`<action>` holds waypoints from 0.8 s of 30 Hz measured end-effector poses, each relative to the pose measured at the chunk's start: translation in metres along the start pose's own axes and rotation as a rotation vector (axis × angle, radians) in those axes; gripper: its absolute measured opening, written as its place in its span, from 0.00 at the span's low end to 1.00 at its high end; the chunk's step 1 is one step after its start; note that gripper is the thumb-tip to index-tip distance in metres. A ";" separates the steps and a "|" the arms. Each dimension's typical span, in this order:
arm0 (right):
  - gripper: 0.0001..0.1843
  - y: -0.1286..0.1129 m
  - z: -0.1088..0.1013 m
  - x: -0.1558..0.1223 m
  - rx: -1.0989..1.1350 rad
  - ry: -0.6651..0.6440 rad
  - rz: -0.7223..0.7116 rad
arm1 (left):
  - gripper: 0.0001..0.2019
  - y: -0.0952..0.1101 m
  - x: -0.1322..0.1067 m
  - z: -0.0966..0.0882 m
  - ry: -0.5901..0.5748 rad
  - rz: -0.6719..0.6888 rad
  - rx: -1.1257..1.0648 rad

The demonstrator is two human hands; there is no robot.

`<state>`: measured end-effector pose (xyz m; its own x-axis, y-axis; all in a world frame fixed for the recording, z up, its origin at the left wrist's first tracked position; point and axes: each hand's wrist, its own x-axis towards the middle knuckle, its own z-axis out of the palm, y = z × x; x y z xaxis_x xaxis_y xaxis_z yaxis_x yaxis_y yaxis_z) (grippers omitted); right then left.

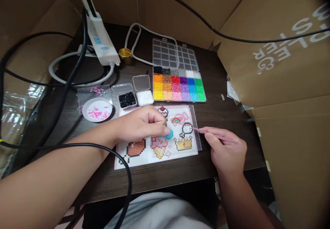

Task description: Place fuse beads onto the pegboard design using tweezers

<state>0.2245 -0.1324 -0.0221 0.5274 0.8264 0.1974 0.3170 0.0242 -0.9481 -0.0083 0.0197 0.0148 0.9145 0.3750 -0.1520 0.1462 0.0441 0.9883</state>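
Observation:
My right hand (228, 148) is closed around pink tweezers (216, 135). Their tips reach the right side of a printed pattern sheet (152, 158), by a black-outlined round figure (187, 128). Over the middle of the sheet, my left hand (146, 122) is closed, its thumb and forefinger at a small translucent blue piece (169, 134). The fingers hide part of that piece and some of the pictures. A clear pegboard (196, 127) shows along the sheet's right edge. A crown, an ice cream and a candy are among the pixel pictures.
Behind the sheet stands a compartment box of coloured beads (179, 84), lid raised. Small boxes of black beads (127, 100) and white beads (145, 98) sit beside it. A white dish (97, 119) holds pink beads. Black cable (129, 181) crosses my left arm; a power strip (101, 40) stands behind.

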 end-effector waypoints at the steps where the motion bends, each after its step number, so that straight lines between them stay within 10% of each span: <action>1: 0.02 -0.001 0.001 0.000 -0.011 0.002 0.000 | 0.25 0.000 0.000 0.000 0.000 0.000 0.003; 8: 0.04 0.002 0.004 0.000 -0.067 0.193 0.000 | 0.25 0.003 0.000 0.000 0.003 -0.013 0.014; 24: 0.04 -0.005 0.003 -0.001 -0.157 0.075 -0.005 | 0.25 0.001 0.000 0.001 0.001 -0.013 0.014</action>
<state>0.2204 -0.1316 -0.0181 0.5811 0.7819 0.2257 0.4361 -0.0650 -0.8976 -0.0079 0.0188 0.0157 0.9119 0.3758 -0.1649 0.1633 0.0364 0.9859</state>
